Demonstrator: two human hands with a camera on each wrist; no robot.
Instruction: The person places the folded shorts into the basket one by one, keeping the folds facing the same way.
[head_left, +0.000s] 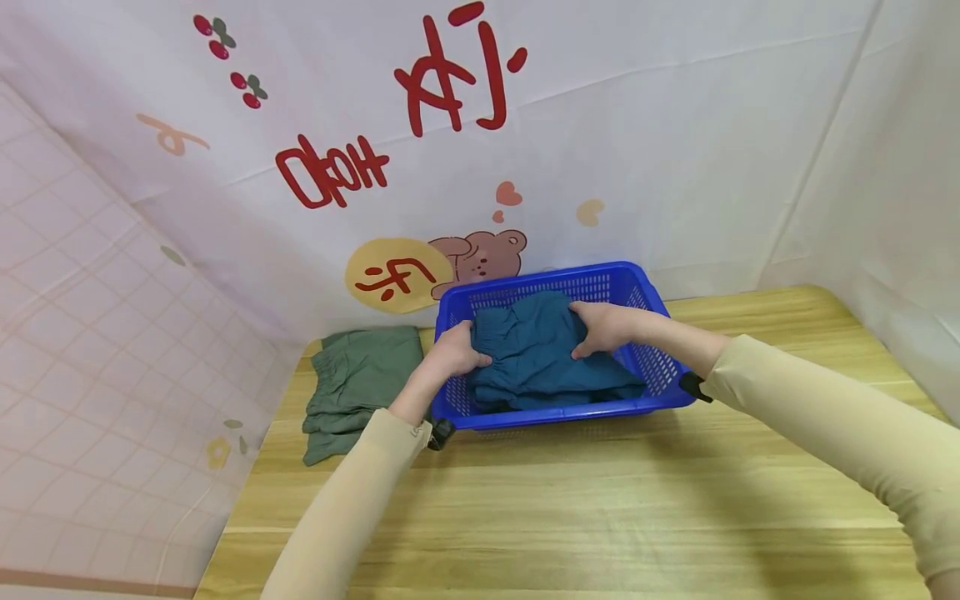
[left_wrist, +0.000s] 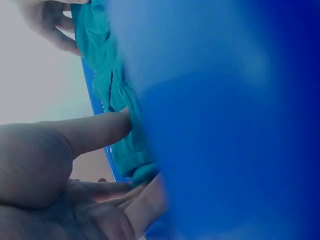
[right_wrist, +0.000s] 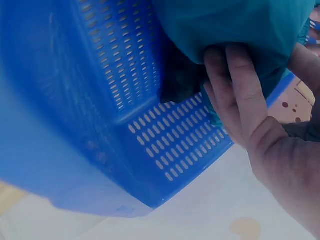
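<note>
A person's two hands reach into a blue plastic basket (head_left: 557, 283) standing on a wooden table (head_left: 600, 517), both taking hold of a teal garment (head_left: 536, 354) that lies bundled inside it. The left hand (head_left: 457, 352) grips the garment's left edge near the basket's left wall, fingers and thumb curled round the cloth; the right hand (head_left: 603, 327) grasps the top right part of the bundle, fingers folded over the fabric, as the right wrist view shows up close. The basket's perforated walls rise round the garment on every side, and the near wall stands between the person and the cloth; in the left wrist view that blue wall fills most of the picture, blurred. Just left of the basket a folded green garment (head_left: 356, 387) lies flat on the table, near the left forearm. Behind, a white backdrop (head_left: 675, 150) with red lettering and a cartoon bear hangs at the table's far edge.
</note>
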